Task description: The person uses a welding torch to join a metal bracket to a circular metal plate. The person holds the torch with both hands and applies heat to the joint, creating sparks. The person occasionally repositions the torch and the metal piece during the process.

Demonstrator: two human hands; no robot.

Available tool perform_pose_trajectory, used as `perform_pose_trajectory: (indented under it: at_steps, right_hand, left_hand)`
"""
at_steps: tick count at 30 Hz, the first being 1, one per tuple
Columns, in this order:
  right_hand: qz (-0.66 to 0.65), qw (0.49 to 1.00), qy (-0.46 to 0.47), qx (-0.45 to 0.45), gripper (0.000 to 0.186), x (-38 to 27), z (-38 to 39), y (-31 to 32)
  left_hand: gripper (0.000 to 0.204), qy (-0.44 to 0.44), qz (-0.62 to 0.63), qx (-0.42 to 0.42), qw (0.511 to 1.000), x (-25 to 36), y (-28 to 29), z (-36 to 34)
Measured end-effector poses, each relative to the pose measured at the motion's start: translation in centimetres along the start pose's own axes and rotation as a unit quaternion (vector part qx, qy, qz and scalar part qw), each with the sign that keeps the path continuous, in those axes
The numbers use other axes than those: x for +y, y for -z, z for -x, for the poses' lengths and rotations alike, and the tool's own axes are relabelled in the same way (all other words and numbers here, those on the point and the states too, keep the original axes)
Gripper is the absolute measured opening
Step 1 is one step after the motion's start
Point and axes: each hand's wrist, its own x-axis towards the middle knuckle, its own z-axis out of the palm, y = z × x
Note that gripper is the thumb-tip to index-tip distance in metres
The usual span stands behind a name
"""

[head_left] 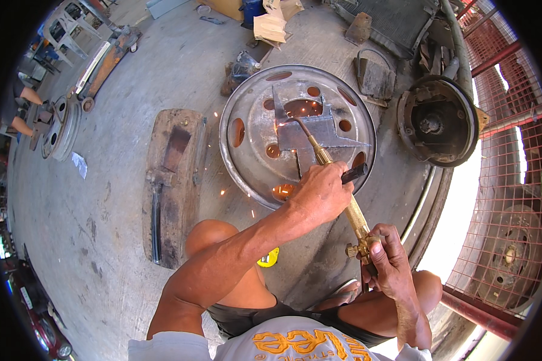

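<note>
A brass cutting torch [352,207] runs from lower right up to a glowing spot on a flat steel plate [319,135] lying across a large steel wheel rim [241,108] on the concrete floor. My left hand [319,192] is wrapped around the torch's forward part, over its black lever. My right hand [388,256] grips the rear end at the brass valves. Orange sparks scatter left of the tip. I am squatting, both knees below the rim.
A rusty block with a hammer [156,198] lies left of the rim. A brake drum assembly [436,120] sits at right beside a red mesh fence [500,198]. Another rim [60,126], a person's legs [24,111] and a floor jack [105,57] are far left.
</note>
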Motion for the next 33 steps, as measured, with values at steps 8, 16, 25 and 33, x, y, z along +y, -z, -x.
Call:
perform_pose_trajectory:
  at_steps: [8,16,25,33]
  right_hand:
    - [0.010,1.000,-0.011,0.006,0.038,-0.20,0.04,-0.07]
    - [0.009,1.000,0.004,-0.001,0.040,-0.21,-0.05,-0.08]
    - [-0.005,1.000,-0.002,-0.001,0.038,0.14,-0.17,-0.18]
    - [-0.016,1.000,0.003,0.014,0.043,0.34,-0.32,-0.35]
  left_hand:
    - [0.022,0.003,0.000,0.000,1.000,0.32,0.30,0.11]
    - [0.027,0.029,-0.026,-0.014,0.999,0.69,0.75,0.29]
    - [0.025,0.016,-0.017,-0.002,1.000,0.04,0.34,0.10]
    - [0.025,0.022,-0.009,-0.010,1.000,0.48,0.53,0.16]
